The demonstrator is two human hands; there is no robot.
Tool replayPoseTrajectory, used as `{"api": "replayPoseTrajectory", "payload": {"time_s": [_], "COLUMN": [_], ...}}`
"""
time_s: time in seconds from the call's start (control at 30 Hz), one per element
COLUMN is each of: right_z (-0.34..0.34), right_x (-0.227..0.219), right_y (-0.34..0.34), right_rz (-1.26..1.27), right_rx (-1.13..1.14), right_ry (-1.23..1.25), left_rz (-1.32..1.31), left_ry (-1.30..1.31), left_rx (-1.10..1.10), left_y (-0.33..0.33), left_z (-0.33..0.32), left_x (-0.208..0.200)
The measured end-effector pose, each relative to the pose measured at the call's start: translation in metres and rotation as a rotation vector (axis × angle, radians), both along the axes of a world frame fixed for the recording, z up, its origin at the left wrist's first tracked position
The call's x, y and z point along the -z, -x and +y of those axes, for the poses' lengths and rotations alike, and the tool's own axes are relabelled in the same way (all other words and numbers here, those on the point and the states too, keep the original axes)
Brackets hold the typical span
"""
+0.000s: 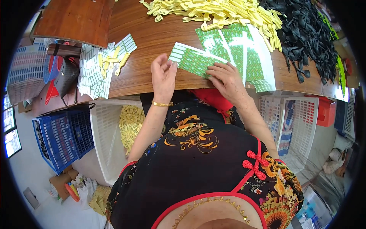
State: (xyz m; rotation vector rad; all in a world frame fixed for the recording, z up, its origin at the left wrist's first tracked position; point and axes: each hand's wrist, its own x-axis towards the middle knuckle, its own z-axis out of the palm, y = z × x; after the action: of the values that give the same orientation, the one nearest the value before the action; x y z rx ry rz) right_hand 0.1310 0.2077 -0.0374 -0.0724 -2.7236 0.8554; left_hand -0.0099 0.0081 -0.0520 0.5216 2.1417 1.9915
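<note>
A green sticker sheet (198, 61) with pale oval spaces along its left end lies slanted near the table's front edge. My right hand (228, 82) holds its right end, fingers across the top and thumb at the lower edge. At the sheet's left end is my left hand (164, 74), its fingers curled in toward the thumb. Whatever may be between those fingertips is too small to make out. More green sticker sheets (232, 53) are spread flat behind and to the right, partly under the held one.
Yellow plastic forks (217, 11) are heaped at the back, black plastic spoons (305, 38) at the right. Several yellow forks (108, 63) lie on used sticker sheets (91, 72) at left. A white crate (105, 141) below holds yellow pieces; another white crate (301, 129) stands at right.
</note>
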Motion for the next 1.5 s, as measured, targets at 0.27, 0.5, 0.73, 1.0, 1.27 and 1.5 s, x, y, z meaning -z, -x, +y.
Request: {"api": "replayPoseTrajectory", "payload": {"time_s": [0.27, 0.5, 0.73, 1.0, 1.27, 1.5], "right_z": [-0.003, -0.001, -0.003, -0.011, 0.008, 0.002], "right_x": [-0.008, 0.008, -0.003, -0.045, -0.075, -0.077], "right_y": [0.013, 0.01, 0.011, 0.009, 0.05, 0.044], "right_rz": [0.055, 0.052, 0.156, 0.193, 0.38, 0.3], "right_rx": [0.076, 0.074, 0.11, -0.031, -0.077, -0.091], "right_ry": [-0.027, -0.206, -0.115, 0.069, -0.143, -0.006], "left_rz": [-0.881, -0.914, -0.867, -0.788, -0.562, -0.028], "left_ry": [-0.374, -0.487, -0.559, -0.686, -0.372, 0.017], "left_rx": [0.154, 0.141, 0.23, 0.135, 0.232, 0.19], "left_y": [-0.041, -0.034, -0.032, -0.009, -0.033, -0.036], "left_z": [-0.02, -0.017, -0.014, 0.02, 0.017, 0.011], "left_x": [-0.014, -0.016, -0.02, -0.041, -0.07, -0.071]}}
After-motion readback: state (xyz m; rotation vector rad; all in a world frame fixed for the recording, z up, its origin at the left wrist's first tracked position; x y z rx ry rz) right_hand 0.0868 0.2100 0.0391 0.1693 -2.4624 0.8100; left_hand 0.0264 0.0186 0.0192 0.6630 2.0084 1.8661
